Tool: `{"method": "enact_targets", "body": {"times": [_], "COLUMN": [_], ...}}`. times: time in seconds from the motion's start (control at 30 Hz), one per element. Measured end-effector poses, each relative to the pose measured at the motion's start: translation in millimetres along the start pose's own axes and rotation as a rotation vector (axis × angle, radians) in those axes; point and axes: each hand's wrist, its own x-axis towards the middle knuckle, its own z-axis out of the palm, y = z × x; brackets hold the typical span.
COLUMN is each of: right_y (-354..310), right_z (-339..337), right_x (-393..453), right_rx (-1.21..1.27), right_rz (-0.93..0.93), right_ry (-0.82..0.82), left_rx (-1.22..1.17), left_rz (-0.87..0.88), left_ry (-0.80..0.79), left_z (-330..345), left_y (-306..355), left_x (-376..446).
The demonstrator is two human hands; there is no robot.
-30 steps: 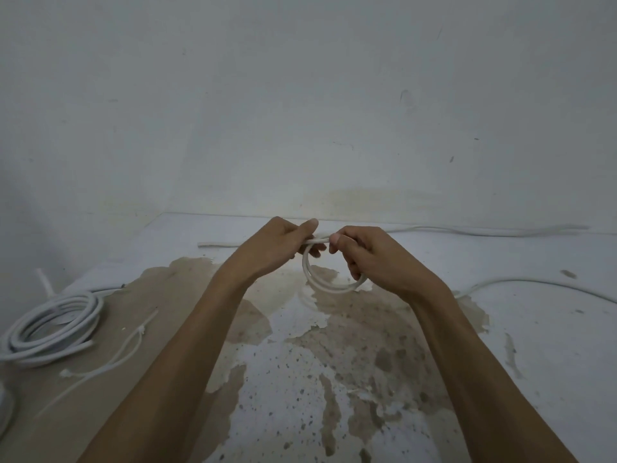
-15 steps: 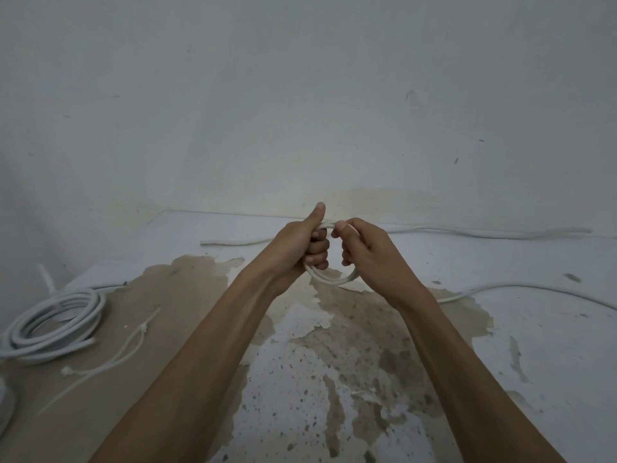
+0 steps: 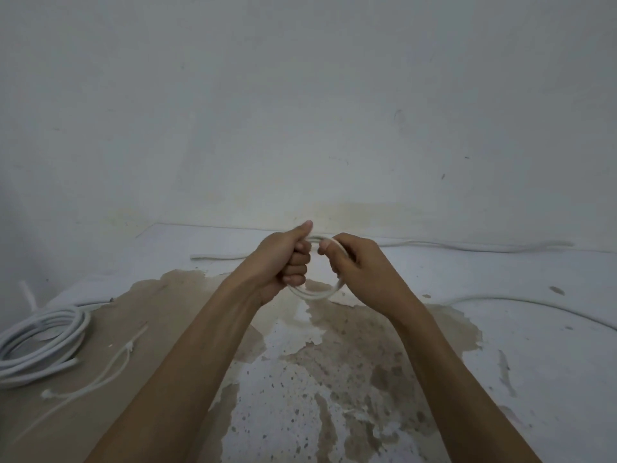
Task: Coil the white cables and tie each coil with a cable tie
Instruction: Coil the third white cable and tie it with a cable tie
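Bare, unfinished room, plain whitewashed wall [image 3: 300, 95] at twelve o'clock, stained, paint-flaked surface [image 3: 350, 362] below, coiled white cable [image 3: 40, 342] lying at nine o'clock

Both bare forearms reach up from the lower frame toward the centre. The left hand [image 3: 282, 259] is fisted, thumb raised; the right hand [image 3: 354, 267] curls its fingers beside it, nearly touching.

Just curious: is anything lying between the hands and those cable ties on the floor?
Nothing visible does. The cable ties lie on bare floor, left of the left hand, beside the finished coil.
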Motion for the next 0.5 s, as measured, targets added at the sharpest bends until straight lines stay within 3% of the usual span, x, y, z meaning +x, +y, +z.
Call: {"method": "enact_targets", "body": {"times": [0.1,0.2,0.33,0.43,0.5], "right_y": [8.0,18.1,14.6,1.0,-8.0], "right_z": [-7.8,-11.0,5.2,23.5,30.0], "right_x": [-0.7,-2.7,-4.1,-6.5,-6.7], "right_rx": [-0.095,-0.309,-0.564,-0.581,-0.591], "right_rz": [0.08,0.125,0.034,-0.029,-0.076], "right_ry": [0.05,-0.002,-0.123,-0.227,-0.253], "left_rx": [-0.319,-0.535,-0.638,-0.436,-0.004], "left_rz": [0.136,0.301,0.396,0.43,0.484], "left_ry": [0.151,0.268,0.235,0.254,0.345], "left_z": [-8.4,-22.7,-24.6,-13.3,-7.3], "left_y": [6.3,10.0,7.7,3.4,-5.0], "left_x": [3.0,5.2,9.4,11.9,10.9]}}
